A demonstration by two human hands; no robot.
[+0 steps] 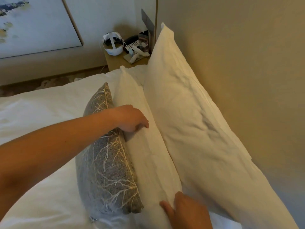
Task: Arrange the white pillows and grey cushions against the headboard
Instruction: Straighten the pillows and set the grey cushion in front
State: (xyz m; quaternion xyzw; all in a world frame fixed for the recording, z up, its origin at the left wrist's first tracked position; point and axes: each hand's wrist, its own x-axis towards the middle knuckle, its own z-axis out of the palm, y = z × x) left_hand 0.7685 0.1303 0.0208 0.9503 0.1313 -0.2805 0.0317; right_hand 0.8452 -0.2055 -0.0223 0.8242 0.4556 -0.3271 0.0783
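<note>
A large white pillow [194,116] leans against the beige headboard [247,63] on the right. A second white pillow [145,154] stands in front of it. A grey cushion [109,171] with a pale branch pattern leans on that second pillow. My left hand [132,119] reaches over the cushion's top edge, its curled fingers touching the second pillow's top. My right hand [186,210] presses the near end of the same pillow, thumb out to the left.
The white duvet [41,116] covers the bed to the left. A wooden nightstand [115,61] beyond the pillows holds a white headset [113,44], a phone [132,42] and small items. A framed picture [36,25] hangs on the far wall.
</note>
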